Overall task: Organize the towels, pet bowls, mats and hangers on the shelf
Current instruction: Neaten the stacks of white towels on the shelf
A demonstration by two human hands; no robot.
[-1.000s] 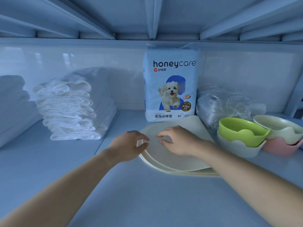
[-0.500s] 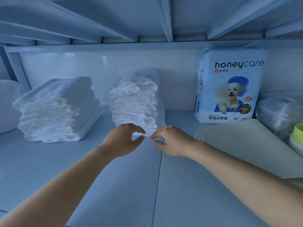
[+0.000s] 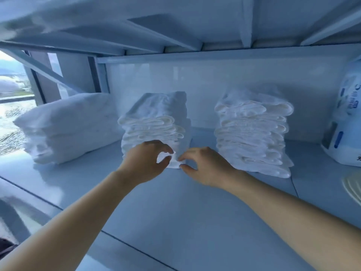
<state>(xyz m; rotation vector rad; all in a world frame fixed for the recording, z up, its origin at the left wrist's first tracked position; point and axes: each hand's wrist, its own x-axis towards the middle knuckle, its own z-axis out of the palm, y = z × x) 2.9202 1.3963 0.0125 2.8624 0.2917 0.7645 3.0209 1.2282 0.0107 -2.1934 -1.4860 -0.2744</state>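
Observation:
Three piles of folded white towels stand along the back of the shelf [image 3: 175, 216]: a left stack [image 3: 66, 128], a middle stack [image 3: 156, 120] and a right stack [image 3: 252, 133]. My left hand [image 3: 146, 163] and my right hand [image 3: 205, 167] meet at the lower front right corner of the middle stack. On both hands the fingers are loosely curled, with thumb and fingertips at that corner. Towel shows between my left thumb and forefinger. No firm grip is visible.
A blue-and-white pack of pet pads [image 3: 347, 124] stands at the far right, with the rim of a pale mat [image 3: 353, 186] below it. The shelf above hangs low overhead. A window [image 3: 11, 114] lies past the shelf's left end.
My view and both hands have swung left, from the mats to the right towel stack and now to the middle one. The bowls have left the view.

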